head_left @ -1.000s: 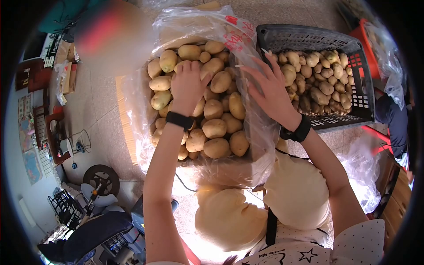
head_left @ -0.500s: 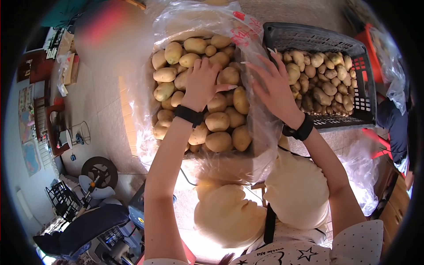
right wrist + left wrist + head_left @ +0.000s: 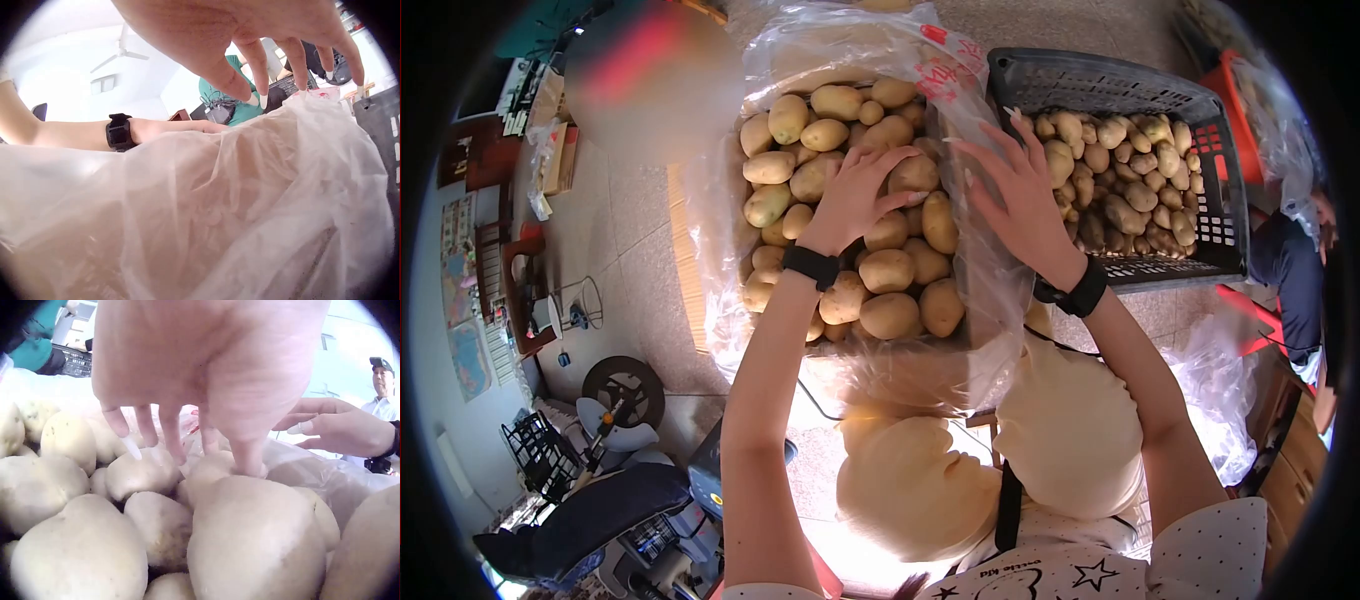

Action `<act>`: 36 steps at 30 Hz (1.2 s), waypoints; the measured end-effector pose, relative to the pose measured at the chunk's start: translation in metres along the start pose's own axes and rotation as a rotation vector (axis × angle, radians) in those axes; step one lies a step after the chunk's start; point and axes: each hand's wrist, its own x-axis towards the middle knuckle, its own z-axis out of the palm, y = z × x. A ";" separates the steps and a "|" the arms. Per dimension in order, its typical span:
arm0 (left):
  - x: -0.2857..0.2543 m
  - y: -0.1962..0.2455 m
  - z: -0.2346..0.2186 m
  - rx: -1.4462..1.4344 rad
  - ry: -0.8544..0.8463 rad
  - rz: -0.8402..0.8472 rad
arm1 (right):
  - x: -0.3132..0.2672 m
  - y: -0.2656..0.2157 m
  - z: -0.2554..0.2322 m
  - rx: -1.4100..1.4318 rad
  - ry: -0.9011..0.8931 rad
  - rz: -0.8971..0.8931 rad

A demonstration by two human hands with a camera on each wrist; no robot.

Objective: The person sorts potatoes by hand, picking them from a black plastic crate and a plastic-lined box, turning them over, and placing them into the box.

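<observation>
Large potatoes [image 3: 887, 270] fill a box lined with clear plastic [image 3: 990, 330]. Over their middle, the left hand [image 3: 850, 205] reaches down with fingers spread and bent. In the left wrist view, the fingertips of the left hand [image 3: 200, 381] hang at the potatoes [image 3: 253, 544], thumb down beside one; no potato is lifted. At the box's right side, the right hand [image 3: 1028, 215] is held over the plastic with its fingers spread. The right wrist view has the right hand [image 3: 262, 31] above the plastic liner [image 3: 206, 206], fingers pointing down and holding nothing.
A black crate [image 3: 1100, 75] of smaller potatoes [image 3: 1135, 190] stands right of the box, with a red container [image 3: 1242, 115] beyond it. Cardboard [image 3: 685, 260] lies along the box's left side. Another person [image 3: 1285, 270] is at the far right.
The left hand has moved right and slightly down across the potatoes since the first frame, and its thumb has spread. The right hand has stayed over the plastic, fingers spread.
</observation>
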 end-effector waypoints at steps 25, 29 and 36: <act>0.003 0.009 -0.021 0.192 -0.003 -0.049 | -0.002 0.002 -0.002 -0.014 0.046 -0.001; 0.004 0.017 -0.018 0.284 -0.078 -0.047 | -0.003 0.002 -0.002 -0.025 0.051 -0.001; 0.012 0.019 -0.019 0.178 -0.175 -0.080 | -0.003 0.002 -0.002 -0.015 0.064 0.010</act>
